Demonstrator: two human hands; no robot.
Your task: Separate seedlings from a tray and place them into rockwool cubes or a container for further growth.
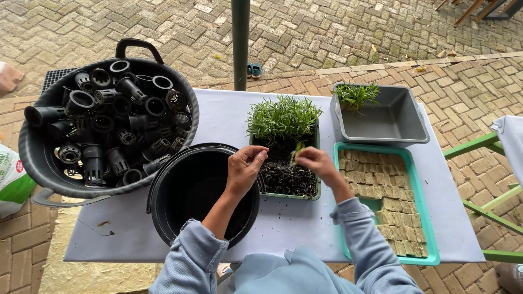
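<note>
The right hand (318, 163) pinches a small green seedling (297, 149) between thumb and fingertips, just above the dark soil of the seedling tray (289, 191). The left hand (243, 169) hovers over the tray's left edge, fingers curled narrow and close to the soil; whether it grips anything cannot be determined. The tray's rear half carries dense green shoots (283, 117); the front half is bare soil. To separate a seedling well, grip low on the stem, steady the surrounding soil with the left hand, and lift straight upward so that roots probably come away intact. Avoid squeezing the stem. A green tray of tan plug cubes (387, 188) lies just right, a grey tub (389, 117) behind it, an empty black bucket (190, 190) left, and a basket of black net pots (103, 125) beyond.
</note>
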